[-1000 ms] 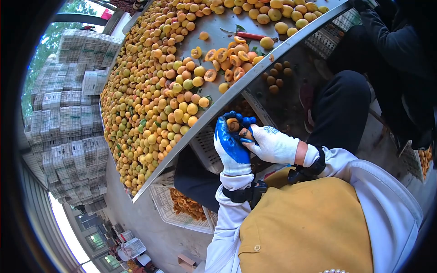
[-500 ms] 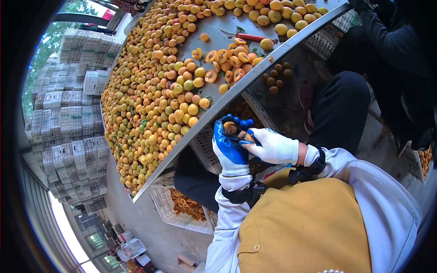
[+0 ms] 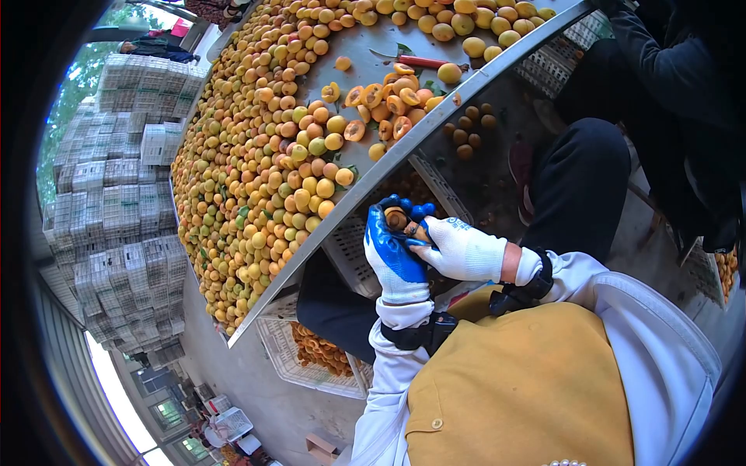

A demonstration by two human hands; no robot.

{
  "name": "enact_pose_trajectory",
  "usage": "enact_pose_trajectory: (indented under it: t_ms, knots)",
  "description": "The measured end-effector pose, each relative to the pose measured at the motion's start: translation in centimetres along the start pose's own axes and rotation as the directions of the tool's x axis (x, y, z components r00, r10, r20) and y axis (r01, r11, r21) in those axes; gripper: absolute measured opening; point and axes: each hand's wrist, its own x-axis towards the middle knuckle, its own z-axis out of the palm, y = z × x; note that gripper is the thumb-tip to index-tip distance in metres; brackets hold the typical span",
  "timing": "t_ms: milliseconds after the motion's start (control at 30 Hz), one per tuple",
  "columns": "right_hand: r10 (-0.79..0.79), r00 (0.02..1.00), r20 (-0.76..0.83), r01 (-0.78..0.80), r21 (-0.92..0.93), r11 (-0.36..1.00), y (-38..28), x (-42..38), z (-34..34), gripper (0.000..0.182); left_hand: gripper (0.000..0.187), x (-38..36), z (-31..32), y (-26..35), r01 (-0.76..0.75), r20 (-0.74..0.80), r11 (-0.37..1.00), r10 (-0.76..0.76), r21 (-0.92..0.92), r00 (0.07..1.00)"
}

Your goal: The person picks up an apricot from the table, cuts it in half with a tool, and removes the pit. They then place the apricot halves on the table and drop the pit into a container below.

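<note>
Both hands wear white gloves with blue coated palms and are close together below the metal table's edge. My left hand (image 3: 395, 252) is wrapped round an apricot (image 3: 395, 220), which looks cut open. Against that fruit is my right hand (image 3: 458, 247), its fingers pressed together around a small brownish-orange piece (image 3: 418, 233); whether this is fruit or a tool is too small to tell. On the table (image 3: 365, 50), several halved apricots (image 3: 373, 95) lie beside many whole apricots (image 3: 268, 171). A red-handled knife (image 3: 421, 61) rests near the table edge.
Beneath the table are white crates, one holding orange fruit pieces (image 3: 320, 349). A co-worker's dark-clothed leg (image 3: 579, 182) is at the right, near several apricots on the floor (image 3: 464, 137). Stacked crates (image 3: 116, 202) stand at the left.
Both hands remain together with the fruit, and their fingers have shifted slightly. The table and its fruit appear slightly further left and up in the view.
</note>
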Motion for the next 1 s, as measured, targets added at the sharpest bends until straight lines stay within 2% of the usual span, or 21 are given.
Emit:
enact_pose_trajectory:
  t_ms: [133,200,300,333,367,400,467,500,533,600,633,667,733,767,800,867,900,933,1000]
  knots:
    - [-0.009,0.999,0.040,0.008,0.031,0.999,0.7,0.2,0.1,0.042,0.037,0.0,0.4,0.1,-0.024,0.012,1.000,0.024,-0.009,1.000]
    - [-0.027,0.999,0.042,0.026,0.023,0.999,0.9,0.2,0.0,0.043,0.036,-0.3,0.9,0.4,-0.030,-0.032,0.998,0.031,0.050,0.999]
    - [-0.029,0.993,0.111,0.017,0.107,0.994,0.8,0.5,-0.9,0.043,0.040,0.1,-0.1,0.4,-0.020,0.032,0.997,0.018,0.078,0.999]
    - [-0.024,0.986,0.164,-0.008,0.189,0.982,1.0,0.6,-1.3,0.043,0.040,0.1,-0.2,0.6,-0.021,0.032,0.997,0.019,0.078,0.999]
    - [-0.024,0.975,0.219,-0.037,0.268,0.963,1.1,0.6,-1.4,0.043,0.040,-0.1,-0.2,0.8,-0.024,0.067,0.992,0.016,0.120,0.998]
    - [-0.026,0.975,0.222,-0.035,0.266,0.963,1.3,0.4,-1.4,0.043,0.041,-0.2,-0.1,1.2,-0.031,0.100,0.986,0.015,0.162,0.995]
    - [0.040,0.970,0.241,-0.152,0.470,0.869,1.8,0.4,-1.4,0.041,0.043,-0.5,0.3,1.8,-0.034,0.138,0.987,0.012,0.158,0.990]
    - [0.075,0.947,0.313,-0.255,0.587,0.768,1.2,0.0,-1.9,0.040,0.044,-0.6,0.4,2.0,-0.033,0.175,0.987,0.006,0.155,0.984]
    - [0.075,0.947,0.313,-0.255,0.585,0.770,0.7,-0.3,-2.2,0.040,0.044,-0.6,0.3,2.0,-0.035,0.176,0.988,0.007,0.153,0.984]
    - [0.030,0.918,0.395,-0.324,0.706,0.629,0.1,-0.7,-2.5,0.037,0.048,-0.4,0.2,2.1,-0.023,0.262,0.997,0.004,0.067,0.965]
    - [0.030,0.932,0.362,-0.282,0.666,0.690,0.0,-0.6,-2.4,0.037,0.051,-0.4,0.5,1.9,-0.064,0.222,0.992,0.037,0.113,0.974]
    - [0.029,0.932,0.362,-0.280,0.664,0.693,0.0,-0.5,-2.1,0.037,0.051,-0.4,0.5,1.6,-0.067,0.223,0.992,0.040,0.111,0.974]
    - [-0.045,0.987,0.157,-0.017,0.374,0.927,-0.4,-0.3,-1.4,0.037,0.052,-0.2,0.5,1.1,-0.089,0.144,0.990,0.072,0.112,0.987]
    - [-0.006,0.977,0.212,-0.049,0.254,0.966,-0.6,-0.3,-1.5,0.039,0.052,-0.2,0.4,0.9,-0.088,0.144,0.990,0.071,0.109,0.987]
    - [-0.005,0.976,0.216,-0.051,0.253,0.966,-0.3,-0.3,-1.3,0.039,0.054,-0.3,0.6,1.0,-0.104,0.100,0.981,0.089,0.162,0.991]
    - [-0.068,0.974,0.218,-0.031,0.423,0.906,0.5,0.0,-0.7,0.040,0.056,-0.7,1.0,1.3,-0.133,0.015,0.953,0.134,0.273,0.991]
    - [-0.073,0.963,0.258,-0.072,0.510,0.857,0.1,-0.1,-1.0,0.041,0.058,-1.1,1.6,1.5,-0.157,-0.016,0.937,0.171,0.313,0.985]
    - [-0.072,0.963,0.259,-0.074,0.511,0.856,-0.2,-0.3,-1.3,0.041,0.058,-1.0,1.4,1.4,-0.155,-0.018,0.937,0.169,0.314,0.985]
    - [-0.002,0.925,0.380,-0.248,0.608,0.754,-0.8,-0.6,-1.8,0.039,0.057,-0.7,0.8,1.0,-0.200,-0.028,0.934,0.218,0.295,0.976]
